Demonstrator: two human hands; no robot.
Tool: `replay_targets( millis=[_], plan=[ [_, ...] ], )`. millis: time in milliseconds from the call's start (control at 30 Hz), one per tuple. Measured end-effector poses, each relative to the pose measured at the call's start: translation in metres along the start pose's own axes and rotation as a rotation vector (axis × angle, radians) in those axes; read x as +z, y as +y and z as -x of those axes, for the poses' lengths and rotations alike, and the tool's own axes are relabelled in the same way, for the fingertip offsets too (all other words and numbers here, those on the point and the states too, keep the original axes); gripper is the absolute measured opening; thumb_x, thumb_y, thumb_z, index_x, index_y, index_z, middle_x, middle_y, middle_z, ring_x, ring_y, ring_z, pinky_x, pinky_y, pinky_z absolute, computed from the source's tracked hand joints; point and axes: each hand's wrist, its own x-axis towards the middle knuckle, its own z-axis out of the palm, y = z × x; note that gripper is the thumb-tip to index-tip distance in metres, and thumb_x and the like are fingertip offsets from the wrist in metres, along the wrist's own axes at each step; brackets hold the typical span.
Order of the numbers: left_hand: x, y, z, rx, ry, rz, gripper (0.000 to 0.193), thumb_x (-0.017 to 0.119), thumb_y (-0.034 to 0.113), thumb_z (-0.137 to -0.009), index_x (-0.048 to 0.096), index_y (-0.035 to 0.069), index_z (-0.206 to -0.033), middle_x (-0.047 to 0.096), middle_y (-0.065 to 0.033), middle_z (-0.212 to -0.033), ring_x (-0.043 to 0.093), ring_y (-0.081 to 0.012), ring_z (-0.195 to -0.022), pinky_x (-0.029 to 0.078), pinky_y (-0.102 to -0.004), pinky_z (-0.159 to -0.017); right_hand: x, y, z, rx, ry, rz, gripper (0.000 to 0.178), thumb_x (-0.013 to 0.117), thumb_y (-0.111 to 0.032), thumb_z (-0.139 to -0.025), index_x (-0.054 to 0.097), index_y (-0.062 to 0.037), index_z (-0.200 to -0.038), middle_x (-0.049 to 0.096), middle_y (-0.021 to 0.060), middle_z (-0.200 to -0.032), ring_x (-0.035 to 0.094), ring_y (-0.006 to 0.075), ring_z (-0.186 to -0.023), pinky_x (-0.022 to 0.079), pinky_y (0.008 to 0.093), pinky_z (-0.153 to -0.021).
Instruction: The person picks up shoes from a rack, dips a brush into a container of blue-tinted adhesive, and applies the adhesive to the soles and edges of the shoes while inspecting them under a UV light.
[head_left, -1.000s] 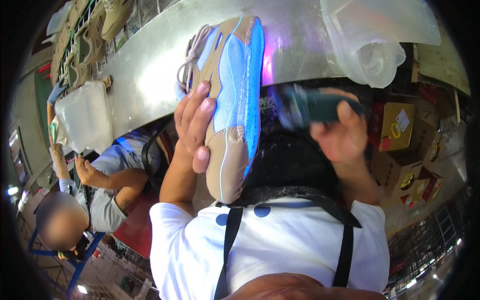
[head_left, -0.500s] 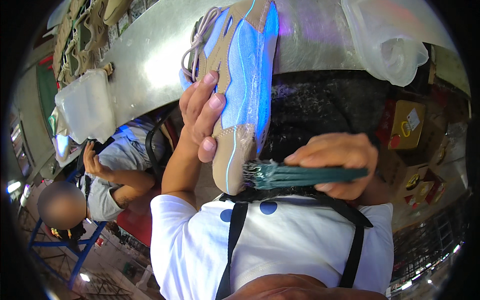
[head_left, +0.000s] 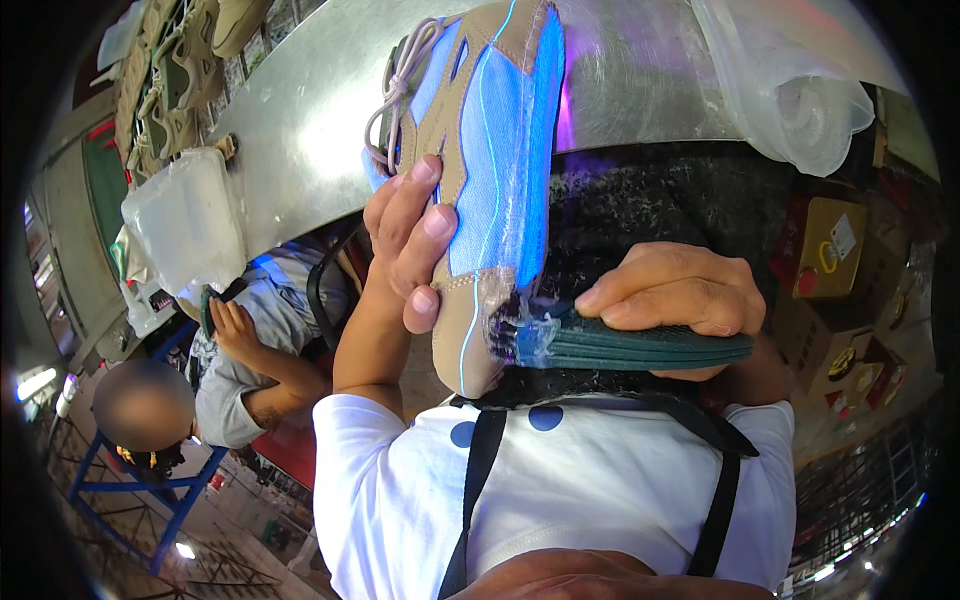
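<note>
Shoe (head_left: 490, 170) pinched in my left hand (head_left: 410, 245) — light, soft upper.
Right hand (head_left: 670, 295) closed on the brush (head_left: 640, 345) (stiff handle).

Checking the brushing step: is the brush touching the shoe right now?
Yes, the green brush in the right hand has its bristles pressed against the shoe held by the left hand.
</note>
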Motion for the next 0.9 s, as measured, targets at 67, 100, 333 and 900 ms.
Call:
replay_targets(
  millis=[67, 100, 333, 900],
  plan=[
    [-0.001, 0.003, -0.002, 0.002, 0.000, -0.001, 0.056, 0.040, 0.038, -0.104, 0.031, 0.007, -0.150, 0.051, -0.0306, -0.141, 0.059, -0.0415, -0.121, 0.049, -0.0515, -0.102, -0.004, 0.002, -0.004, 0.019, 0.002, -0.041, 0.031, 0.077, -0.015, -0.089, 0.066, 0.0060, -0.110, 0.072, 0.0260, -0.099, 0.073, 0.0277, -0.073, 0.058, 0.0346, -0.060],
    [-0.001, 0.004, -0.001, 0.002, 0.000, 0.000, 0.058, 0.044, 0.037, -0.102, 0.029, 0.008, -0.151, 0.051, -0.0293, -0.141, 0.060, -0.0418, -0.120, 0.049, -0.0516, -0.101, -0.007, 0.006, -0.005, 0.023, -0.003, -0.036, 0.030, 0.076, -0.011, -0.089, 0.066, 0.0066, -0.111, 0.072, 0.0260, -0.100, 0.073, 0.0280, -0.076, 0.058, 0.0349, -0.063],
    [0.001, 0.009, -0.006, 0.027, 0.009, 0.009, 0.082, 0.070, 0.029, -0.093, 0.017, 0.016, -0.156, 0.050, -0.0201, -0.144, 0.065, -0.0439, -0.113, 0.050, -0.0526, -0.091, -0.015, 0.017, -0.012, 0.173, 0.227, -0.033, 0.024, 0.075, 0.006, -0.085, 0.065, 0.0093, -0.106, 0.073, 0.0253, -0.105, 0.075, 0.0302, -0.093, 0.060, 0.0361, -0.079],
    [-0.021, 0.000, -0.031, 0.152, -0.223, 0.089, 0.050, 0.045, 0.026, -0.105, 0.023, 0.021, -0.149, 0.056, -0.0167, -0.136, 0.068, -0.0466, -0.108, 0.052, -0.0518, -0.091, -0.031, 0.000, -0.054, 0.199, 0.176, 0.340, 0.024, 0.068, 0.011, -0.086, 0.064, 0.0113, -0.109, 0.070, 0.0214, -0.107, 0.069, 0.0181, -0.081, 0.057, 0.0299, -0.073]
  ],
)
